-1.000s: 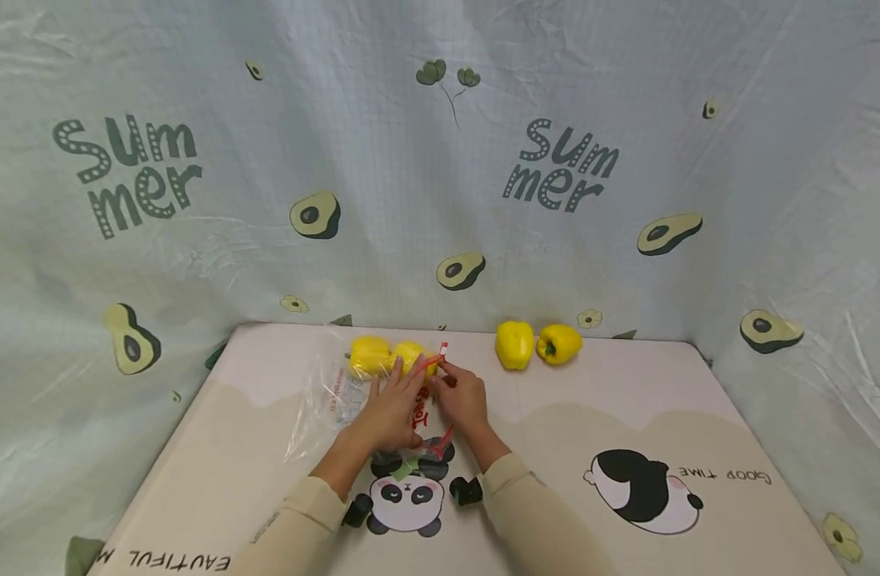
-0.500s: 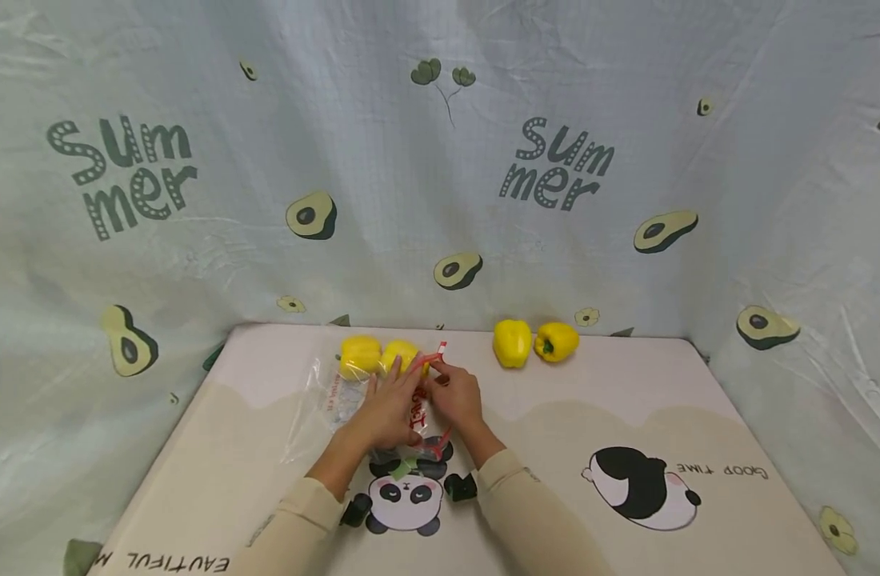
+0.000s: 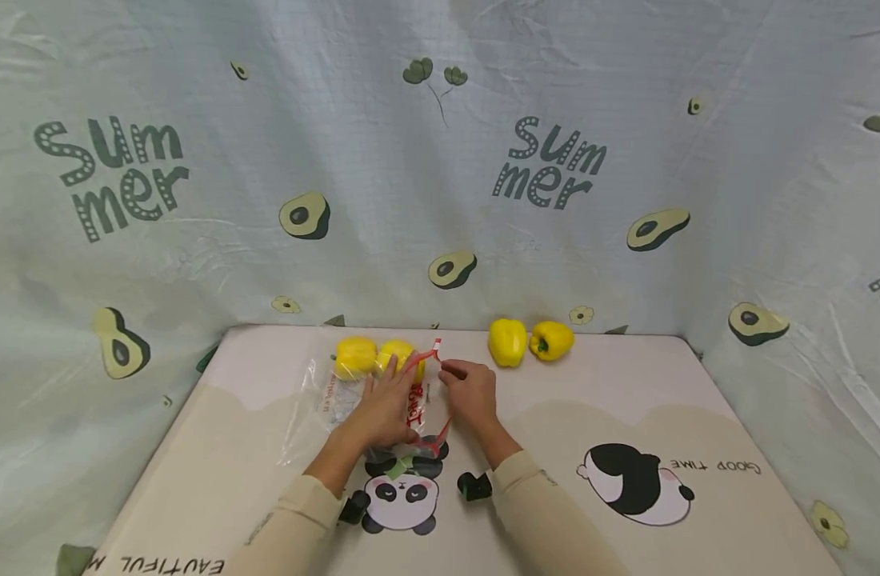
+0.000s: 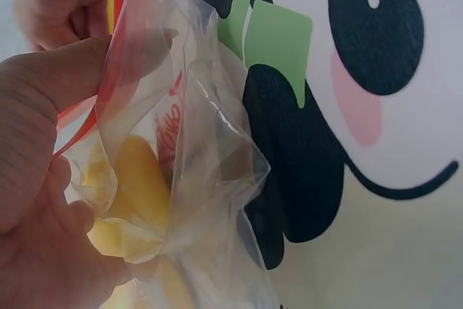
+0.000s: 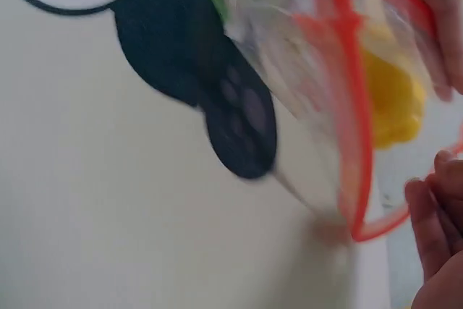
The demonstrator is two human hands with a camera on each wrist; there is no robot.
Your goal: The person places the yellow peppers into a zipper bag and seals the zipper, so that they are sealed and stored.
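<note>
A clear plastic zip bag (image 3: 348, 398) with a red-edged mouth and red print lies on the table. Two yellow bell peppers (image 3: 355, 358) show through its plastic. My left hand (image 3: 382, 410) is spread across the mouth end, fingers near the far side and thumb near the close side. In the left wrist view, the left thumb (image 4: 79, 70) overlaps the red edge and shows through the film. At the mouth's right side, my right hand (image 3: 472, 396) pinches the red edge between thumb and fingers. The red rim (image 5: 358, 142) stands apart in a loop.
Two more yellow bell peppers, one upright (image 3: 508, 342) and one on its side (image 3: 552, 342), sit at the table's back edge. The tablecloth (image 3: 548, 512) bears printed pandas. A curtain (image 3: 382, 152) with avocado prints hangs behind and at both sides.
My right hand has moved slightly to the right, and the red-edged mouth stands wider than before. The left hand keeps its place on the bag. The head view has shifted a little.
</note>
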